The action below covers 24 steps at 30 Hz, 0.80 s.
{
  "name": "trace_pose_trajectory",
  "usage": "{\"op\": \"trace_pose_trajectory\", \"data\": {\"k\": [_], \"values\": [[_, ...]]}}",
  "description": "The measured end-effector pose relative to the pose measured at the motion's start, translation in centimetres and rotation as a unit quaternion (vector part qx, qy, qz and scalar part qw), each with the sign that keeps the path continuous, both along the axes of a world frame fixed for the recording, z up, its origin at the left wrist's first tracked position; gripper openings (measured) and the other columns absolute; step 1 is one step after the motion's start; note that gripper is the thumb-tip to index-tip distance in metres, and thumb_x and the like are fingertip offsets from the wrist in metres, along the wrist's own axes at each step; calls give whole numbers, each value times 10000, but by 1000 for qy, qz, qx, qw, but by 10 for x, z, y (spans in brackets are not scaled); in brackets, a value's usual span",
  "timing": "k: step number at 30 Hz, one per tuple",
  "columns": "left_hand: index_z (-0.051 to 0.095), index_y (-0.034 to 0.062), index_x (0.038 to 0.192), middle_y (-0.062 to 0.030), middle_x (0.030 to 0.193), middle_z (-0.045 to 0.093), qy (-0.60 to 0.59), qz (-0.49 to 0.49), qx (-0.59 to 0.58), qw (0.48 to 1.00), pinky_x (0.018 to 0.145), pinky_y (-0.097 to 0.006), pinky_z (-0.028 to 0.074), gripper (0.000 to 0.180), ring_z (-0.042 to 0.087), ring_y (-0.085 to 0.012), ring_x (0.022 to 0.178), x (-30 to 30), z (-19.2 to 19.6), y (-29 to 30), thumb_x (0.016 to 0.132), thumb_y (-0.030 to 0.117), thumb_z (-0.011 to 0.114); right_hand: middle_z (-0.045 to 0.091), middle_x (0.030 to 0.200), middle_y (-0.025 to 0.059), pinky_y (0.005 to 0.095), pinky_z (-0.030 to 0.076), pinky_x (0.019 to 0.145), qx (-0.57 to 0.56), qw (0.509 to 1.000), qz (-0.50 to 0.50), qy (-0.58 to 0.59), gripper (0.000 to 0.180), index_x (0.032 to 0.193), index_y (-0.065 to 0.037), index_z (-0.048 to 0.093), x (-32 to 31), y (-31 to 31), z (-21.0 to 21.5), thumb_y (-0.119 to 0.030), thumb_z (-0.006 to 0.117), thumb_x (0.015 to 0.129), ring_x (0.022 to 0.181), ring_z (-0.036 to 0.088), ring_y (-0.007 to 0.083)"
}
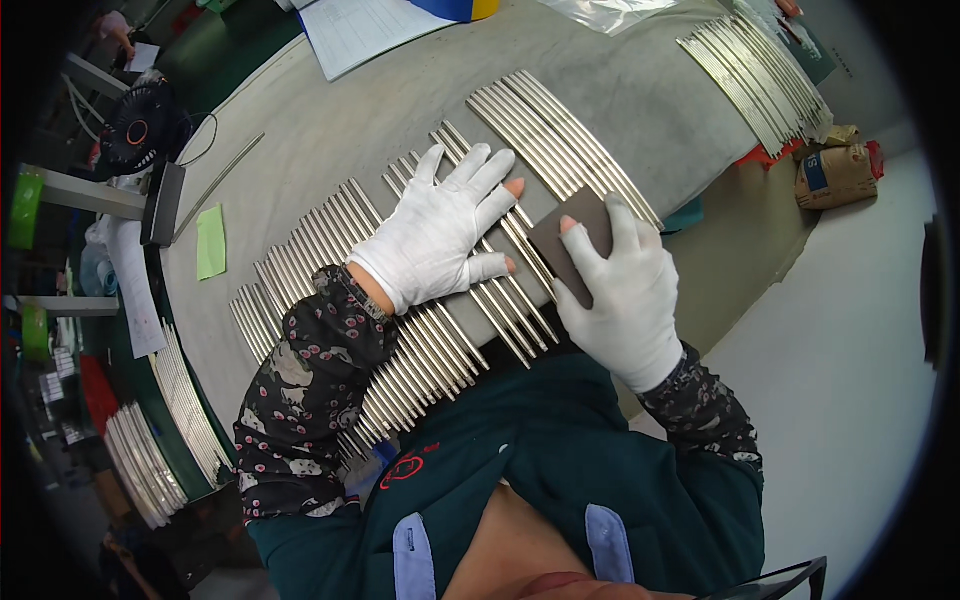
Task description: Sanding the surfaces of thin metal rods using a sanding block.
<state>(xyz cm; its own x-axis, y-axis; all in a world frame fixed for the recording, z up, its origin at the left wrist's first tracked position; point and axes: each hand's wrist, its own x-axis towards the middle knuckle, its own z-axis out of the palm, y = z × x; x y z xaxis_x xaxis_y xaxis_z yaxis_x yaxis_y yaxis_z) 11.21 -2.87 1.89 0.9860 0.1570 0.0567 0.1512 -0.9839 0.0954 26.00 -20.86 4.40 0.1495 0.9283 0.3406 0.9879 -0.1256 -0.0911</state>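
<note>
Many thin, shiny metal rods [425, 365] lie side by side in a slanting row on the grey table. My left hand [430, 230], in a white glove with bare fingertips on some fingers, rests flat across the rods, fingers spread. In my right hand [630, 300], gloved the same way, is a dark grey-brown rectangular block [573, 245], gripped by its edges. The block sits over the rods just right of my left hand and hides part of them. Another group of rods [545, 130] lies beyond it, toward the far right.
Another bundle of rods [755, 85] lies at the table's far right, near a brown paper bag [838, 177]. A green paper slip [211, 243] and a single thin rod [218, 187] are on the left. An open notebook [365, 35] lies at the back; a black fan [140, 128] stands far left.
</note>
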Motion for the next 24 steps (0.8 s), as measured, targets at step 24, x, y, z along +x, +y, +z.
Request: {"op": "trace_pose_trajectory", "data": {"k": [24], "values": [[316, 46, 1471, -197, 1535, 281, -7, 2, 16, 1000, 1135, -606, 180, 816, 276, -405, 1411, 4, -6, 0, 899, 606, 477, 483, 1296, 245, 441, 485, 826, 33, 999, -20, 39, 594, 1168, -124, 614, 10, -54, 7, -158, 794, 603, 1033, 546, 367]]}}
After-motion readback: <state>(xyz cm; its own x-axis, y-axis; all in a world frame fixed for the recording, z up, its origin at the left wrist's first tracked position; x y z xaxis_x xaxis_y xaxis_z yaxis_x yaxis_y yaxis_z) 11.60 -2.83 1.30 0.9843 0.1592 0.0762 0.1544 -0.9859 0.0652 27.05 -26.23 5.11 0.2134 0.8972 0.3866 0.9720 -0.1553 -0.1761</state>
